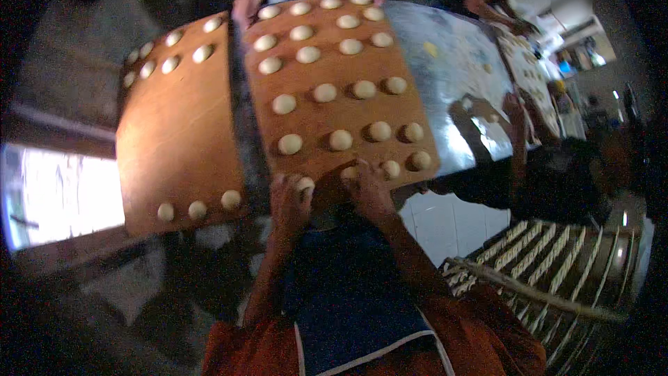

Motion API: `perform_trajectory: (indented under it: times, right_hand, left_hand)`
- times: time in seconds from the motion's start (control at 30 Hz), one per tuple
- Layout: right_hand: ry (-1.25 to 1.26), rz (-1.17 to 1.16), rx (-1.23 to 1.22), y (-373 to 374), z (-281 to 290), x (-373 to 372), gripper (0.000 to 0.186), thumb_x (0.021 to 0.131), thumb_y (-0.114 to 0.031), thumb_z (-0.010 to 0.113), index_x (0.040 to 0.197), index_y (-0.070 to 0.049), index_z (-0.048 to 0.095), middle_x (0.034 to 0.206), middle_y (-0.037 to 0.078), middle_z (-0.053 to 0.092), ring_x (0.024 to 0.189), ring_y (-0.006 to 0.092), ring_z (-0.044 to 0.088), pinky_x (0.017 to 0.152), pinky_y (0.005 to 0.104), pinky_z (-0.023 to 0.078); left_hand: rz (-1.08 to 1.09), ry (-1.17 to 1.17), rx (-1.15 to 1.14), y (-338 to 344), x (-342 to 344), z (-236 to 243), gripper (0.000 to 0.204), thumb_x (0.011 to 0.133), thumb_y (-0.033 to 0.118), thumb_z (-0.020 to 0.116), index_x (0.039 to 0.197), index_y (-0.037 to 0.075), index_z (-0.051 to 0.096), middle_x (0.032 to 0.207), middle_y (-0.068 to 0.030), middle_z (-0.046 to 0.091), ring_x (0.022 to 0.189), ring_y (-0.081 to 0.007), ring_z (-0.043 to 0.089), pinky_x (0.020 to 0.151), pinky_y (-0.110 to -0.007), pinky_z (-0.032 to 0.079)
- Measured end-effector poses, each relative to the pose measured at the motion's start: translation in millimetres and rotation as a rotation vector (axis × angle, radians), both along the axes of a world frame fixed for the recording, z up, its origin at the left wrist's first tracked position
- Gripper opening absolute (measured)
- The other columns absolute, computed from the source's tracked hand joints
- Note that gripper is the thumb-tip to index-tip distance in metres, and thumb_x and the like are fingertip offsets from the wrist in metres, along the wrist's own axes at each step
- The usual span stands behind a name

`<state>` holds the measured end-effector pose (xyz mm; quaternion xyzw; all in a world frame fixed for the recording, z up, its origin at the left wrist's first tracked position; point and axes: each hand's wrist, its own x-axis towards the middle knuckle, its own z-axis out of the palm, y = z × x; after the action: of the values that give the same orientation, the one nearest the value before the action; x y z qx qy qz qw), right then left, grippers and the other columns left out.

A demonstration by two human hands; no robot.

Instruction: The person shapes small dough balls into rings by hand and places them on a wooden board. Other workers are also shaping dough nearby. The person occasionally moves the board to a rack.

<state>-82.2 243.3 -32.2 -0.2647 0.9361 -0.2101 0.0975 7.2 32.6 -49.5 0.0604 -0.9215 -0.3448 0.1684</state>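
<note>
A brown board (313,120) lies in front of me with several rows of pale round dough balls (340,141) on it. At its near edge, my left hand (289,205) has its fingers curled round a dough ball (305,184). A short way to the right, my right hand (370,193) is closed over another dough ball (348,174), which its fingers partly cover. Just beyond the right hand sit two more balls, one of them (391,169) close to the fingers. Both hands rest low over the board.
A second brown board (174,146) on the left holds dough balls along its far and near ends. To the right is a shiny metal table (449,63) with people's hands over it. Another person's hand (247,10) touches the far board edge. Twisted strips (550,257) lie on a rack at lower right.
</note>
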Motion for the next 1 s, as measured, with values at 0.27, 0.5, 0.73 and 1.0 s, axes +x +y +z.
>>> perform_trajectory:
  times: [0.27, 0.5, 0.73, 1.0]
  right_hand:
    - [-0.071, -0.036, -0.462, -6.3, -27.9, 19.5, 0.042, 0.093, -0.024, 0.07, 0.129, -0.005, 0.057, 0.119, 0.02, 0.065, 0.109, 0.0369, 0.063, 0.094, 0.0464, 0.052]
    - [0.109, -0.391, -0.7, 208.2, -15.9, -133.3, 0.032, 0.083, -0.013, 0.081, 0.113, -0.008, 0.071, 0.109, 0.01, 0.07, 0.096, 0.0246, 0.068, 0.078, 0.0367, 0.057]
    - [0.388, -0.494, -0.32, 341.4, -14.2, -329.1, 0.031, 0.079, -0.008, 0.079, 0.108, -0.005, 0.068, 0.084, 0.015, 0.068, 0.078, 0.0272, 0.068, 0.069, 0.0407, 0.054]
    - [0.328, -0.486, 0.256, 375.6, -39.6, -391.1, 0.041, 0.073, -0.037, 0.082, 0.09, -0.002, 0.068, 0.08, 0.018, 0.067, 0.089, 0.0392, 0.064, 0.083, 0.0525, 0.051]
  left_hand:
    - [-0.012, -0.335, 0.464, 14.6, 2.5, 58.7, 0.036, 0.081, 0.007, 0.074, 0.113, -0.001, 0.06, 0.106, -0.0193, 0.069, 0.099, -0.0373, 0.067, 0.086, -0.045, 0.054]
    - [-0.392, -0.128, 0.332, 89.9, -100.4, 82.9, 0.033, 0.086, 0.008, 0.073, 0.117, 0.0, 0.067, 0.108, -0.0163, 0.071, 0.103, -0.0278, 0.068, 0.09, -0.04, 0.054]
    - [-0.427, -0.154, 0.563, 295.3, -333.8, 32.4, 0.049, 0.083, 0.018, 0.075, 0.127, 0.003, 0.06, 0.101, -0.0195, 0.071, 0.094, -0.0369, 0.07, 0.088, -0.045, 0.055]
    - [-0.299, -0.084, -0.183, 397.8, -437.4, -17.0, 0.044, 0.081, 0.013, 0.073, 0.122, 0.006, 0.058, 0.115, -0.0248, 0.065, 0.117, -0.0446, 0.058, 0.105, -0.053, 0.041]
